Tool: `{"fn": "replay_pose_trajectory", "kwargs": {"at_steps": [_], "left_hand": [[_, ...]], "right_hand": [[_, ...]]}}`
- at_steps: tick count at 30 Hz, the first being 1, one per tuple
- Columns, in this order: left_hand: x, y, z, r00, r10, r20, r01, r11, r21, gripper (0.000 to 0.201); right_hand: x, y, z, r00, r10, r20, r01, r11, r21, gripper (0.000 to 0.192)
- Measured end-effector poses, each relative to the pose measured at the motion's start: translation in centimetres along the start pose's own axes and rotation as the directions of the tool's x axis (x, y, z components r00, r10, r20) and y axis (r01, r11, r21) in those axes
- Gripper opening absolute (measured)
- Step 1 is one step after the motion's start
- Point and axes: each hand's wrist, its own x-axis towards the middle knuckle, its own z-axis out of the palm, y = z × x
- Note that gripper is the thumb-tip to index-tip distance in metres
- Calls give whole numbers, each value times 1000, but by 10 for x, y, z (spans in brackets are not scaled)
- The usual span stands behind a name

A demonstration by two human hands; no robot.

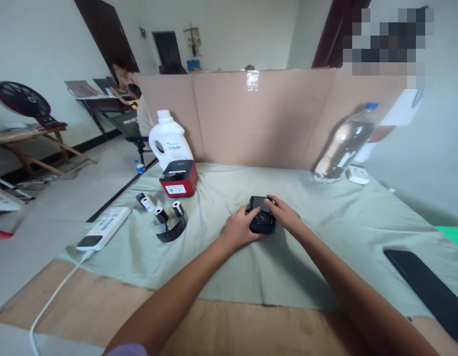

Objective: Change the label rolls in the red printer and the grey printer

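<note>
Black device (262,229) is sitting over the middle of the green cloth (229,183), and I'm clamping it from both sides: left hand (241,226) wrapping its left side, right hand (286,215) holding its far right corner. I'm judging that bracing firmly leftward while pressing gently rightward is keeping it level. Farther left, small rolls (161,214) and a red box (185,185) are sitting.

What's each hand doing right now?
Left hand: partly closed, holding the small black boxy device.
Right hand: touching its right edge; grip unclear.
</note>
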Motion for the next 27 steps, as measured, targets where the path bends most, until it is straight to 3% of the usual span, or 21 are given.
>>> {"fn": "replay_pose_trajectory", "kwargs": {"at_steps": [4, 8, 11, 14, 17, 20, 24, 27], "left_hand": [[35, 20, 5, 996, 59, -70, -60, 998, -24, 87], [100, 59, 17, 988, 95, -122, -98, 995, -21, 86], [148, 88, 37, 988, 122, -99, -125, 992, -34, 82], [178, 110, 63, 989, 142, -29, -143, 989, -33, 79], [192, 122, 87, 987, 156, 30, -156, 987, -27, 77], [197, 125, 101, 986, 164, 20, -164, 986, -30, 78], [195, 120, 98, 986, 165, 7, -165, 986, -15, 75], [173, 108, 88, 984, 179, -14, -179, 984, 12, 67]], "right_hand": [[10, 11, -32, 990, -44, -135, 53, 997, 63, 61], [31, 32, -76, 933, -37, -359, 84, 989, 118, 68], [44, 59, -102, 891, -36, -452, 103, 987, 125, 73], [53, 90, -115, 869, 24, -494, 32, 994, 104, 73], [58, 118, -118, 858, 96, -504, -47, 993, 108, 71], [63, 137, -116, 847, 124, -516, -82, 991, 103, 72], [67, 145, -113, 843, 123, -524, -109, 992, 57, 70], [64, 136, -111, 835, 148, -531, -152, 988, 36, 66]]}}
